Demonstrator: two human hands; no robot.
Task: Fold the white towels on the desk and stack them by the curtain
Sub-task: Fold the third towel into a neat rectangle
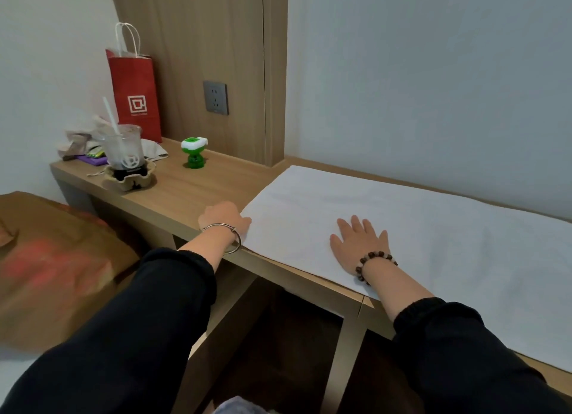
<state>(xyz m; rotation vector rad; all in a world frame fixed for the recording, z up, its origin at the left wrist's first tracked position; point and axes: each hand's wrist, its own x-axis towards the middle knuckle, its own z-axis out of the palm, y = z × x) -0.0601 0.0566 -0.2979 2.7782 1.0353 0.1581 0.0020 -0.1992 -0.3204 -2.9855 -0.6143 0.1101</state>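
A white towel (418,227) lies spread flat along the wooden desk (185,193), from the middle to the right edge of the view. My right hand (359,243) rests palm down on it near the front edge, fingers straight and spread. My left hand (224,220) is at the towel's near left corner, its fingers curled at the cloth edge; the fingertips are hidden, so a grip on the corner cannot be made out. No curtain is in view.
On the desk's left end stand a red paper bag (134,94), a plastic cup with a straw (123,147) in a cardboard holder and a small green toy (193,153). A wall socket (215,97) sits on the wood panel. A brown bag (55,258) lies lower left.
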